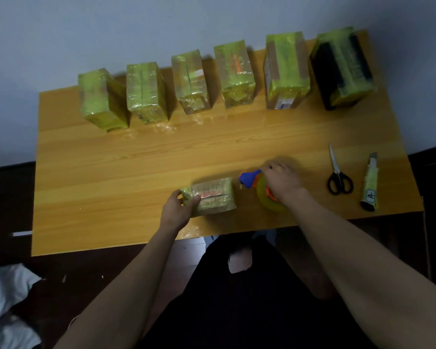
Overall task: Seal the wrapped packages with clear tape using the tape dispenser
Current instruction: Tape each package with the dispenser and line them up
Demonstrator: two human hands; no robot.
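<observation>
A wooden table [111, 172] stood against a pale wall, and along its far edge 6 wrapped packages stood upright in a row, from the leftmost package [102, 99] to the dark rightmost package [342, 69], each shiny with greenish-yellow film. Near the table's front edge lay a 7th, a small wrapped package [213, 196], flat on the wood. The left hand [178, 210] gripped its left end, thumb on top and fingers curled round the side. Just right of it, apart from it by a narrow gap, sat the tape dispenser [258, 185], blue at its nose, orange at its hub, with a yellowish roll of clear tape. The right hand [281, 178] was closed over the dispenser's top, fingers wrapped round it, though blur softened the fingertips. Farther right, well apart from the hands, black-handled scissors [339, 176] lay with blades pointing away, and beside them a utility knife [370, 185] lay lengthwise.
</observation>
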